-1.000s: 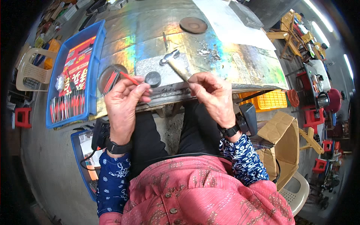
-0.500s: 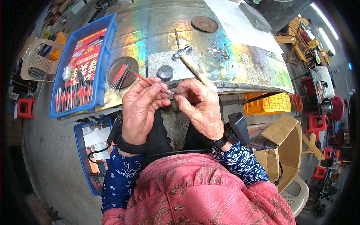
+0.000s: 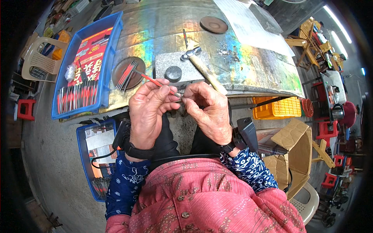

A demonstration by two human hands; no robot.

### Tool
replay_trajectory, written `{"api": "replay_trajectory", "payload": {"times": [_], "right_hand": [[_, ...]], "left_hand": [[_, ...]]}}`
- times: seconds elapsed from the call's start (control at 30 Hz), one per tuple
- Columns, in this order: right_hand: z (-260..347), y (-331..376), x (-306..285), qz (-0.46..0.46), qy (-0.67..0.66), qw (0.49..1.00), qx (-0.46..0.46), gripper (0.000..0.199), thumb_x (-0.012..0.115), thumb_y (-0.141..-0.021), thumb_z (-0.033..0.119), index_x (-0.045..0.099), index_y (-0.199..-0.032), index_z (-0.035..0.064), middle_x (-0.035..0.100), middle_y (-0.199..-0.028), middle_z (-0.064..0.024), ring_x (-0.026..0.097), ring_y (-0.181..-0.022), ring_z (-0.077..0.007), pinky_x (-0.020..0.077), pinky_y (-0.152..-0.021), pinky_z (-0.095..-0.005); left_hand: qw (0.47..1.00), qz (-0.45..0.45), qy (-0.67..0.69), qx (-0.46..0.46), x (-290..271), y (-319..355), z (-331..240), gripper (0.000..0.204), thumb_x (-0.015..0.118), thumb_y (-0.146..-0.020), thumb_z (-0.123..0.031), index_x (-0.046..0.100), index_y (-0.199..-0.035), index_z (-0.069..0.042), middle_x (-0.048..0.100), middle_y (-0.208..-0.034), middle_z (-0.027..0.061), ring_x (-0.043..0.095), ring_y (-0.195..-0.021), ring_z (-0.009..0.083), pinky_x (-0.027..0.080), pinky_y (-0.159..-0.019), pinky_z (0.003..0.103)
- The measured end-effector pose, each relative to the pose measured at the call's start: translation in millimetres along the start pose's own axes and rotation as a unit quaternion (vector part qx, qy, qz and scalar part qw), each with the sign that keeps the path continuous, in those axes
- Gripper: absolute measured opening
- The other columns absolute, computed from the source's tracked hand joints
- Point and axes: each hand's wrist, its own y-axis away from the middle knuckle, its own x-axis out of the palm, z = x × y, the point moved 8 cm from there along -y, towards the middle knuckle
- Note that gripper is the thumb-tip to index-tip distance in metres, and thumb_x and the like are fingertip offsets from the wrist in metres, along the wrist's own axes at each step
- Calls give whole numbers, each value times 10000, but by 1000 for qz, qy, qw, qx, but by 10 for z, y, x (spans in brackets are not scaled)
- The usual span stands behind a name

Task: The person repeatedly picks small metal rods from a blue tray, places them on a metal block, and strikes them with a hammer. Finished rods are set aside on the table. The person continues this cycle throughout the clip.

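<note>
Above the table's near edge, my left hand [image 3: 147,110] pinches a slim red tool with a thin dark end [image 3: 155,81]. That thin end points up and left, toward a brown round dish [image 3: 136,82] holding several similar red-and-grey slim tools [image 3: 125,74]. My right hand [image 3: 210,116] is closed, thumb and forefinger pinched at the tool's near end; whatever small thing sits between those fingertips is too small to make out. Just beyond my hands a grey speckled slab [image 3: 164,60] bears a black round block [image 3: 173,73]. A wooden-handled hammer [image 3: 203,70] lies across the slab.
At left, a blue tray [image 3: 108,83] holds red printed packaging and a row of slim tools. A lower blue bin [image 3: 82,149] stands beside my left arm. Another brown dish [image 3: 214,24] and scattered metal bits [image 3: 229,52] lie farther back. An open cardboard box [image 3: 291,151] stands right.
Both hands keep their pinched grips near the tool's near end. The left hand has shifted very slightly right; the whole view has also moved a little.
</note>
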Motion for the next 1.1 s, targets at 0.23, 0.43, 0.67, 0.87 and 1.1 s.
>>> {"api": "replay_trajectory", "payload": {"times": [0.23, 0.43, 0.67, 0.87, 1.1], "right_hand": [[42, 6, 3, -19, 35, 999, -29, 180, 617, -787, -70, 578, -951, -7, 604, -806, -98, 606, -680, -179, 495, -623, -285], [83, 42, -3, -37, 105, 993, -44, 166, 669, -794, -15, 594, -940, 5, 589, -777, -123, 605, -665, -253, 487, -613, -323], [130, 46, 59, -20, 164, 982, -93, 60, 657, -856, 23, 610, -882, -3, 561, -728, -95, 544, -594, -196, 444, -555, -296], [65, -45, 92, -23, 184, 981, -63, 86, 656, -826, 9, 591, -882, 1, 592, -775, -168, 611, -691, -350, 484, -614, -393], [96, -165, 54, -38, 220, 970, -97, 93, 682, -825, 44, 612, -877, 10, 597, -762, -139, 596, -660, -297, 476, -599, -366]], "left_hand": [[999, -9, -21, 25, 11, 11, 13, 167, 587, -938, -37, 587, -1090, 32, 683, -956, 156, 690, -780, 190, 606, -677, 310], [1000, -12, 0, 17, -31, 18, 35, 170, 584, -938, -35, 586, -1093, 36, 682, -954, 157, 690, -780, 194, 604, -688, 311], [1000, -19, -4, 19, -74, 46, 53, 175, 587, -938, -41, 585, -1092, 44, 679, -946, 157, 690, -774, 194, 602, -688, 306], [998, -29, -44, 46, -74, -36, -5, 163, 599, -937, -54, 581, -1067, 42, 677, -925, 148, 688, -754, 183, 599, -678, 289], [998, -13, -36, 44, -60, -198, -45, 147, 592, -944, -62, 569, -1069, 11, 668, -913, 129, 678, -761, 178, 598, -671, 290]]}}
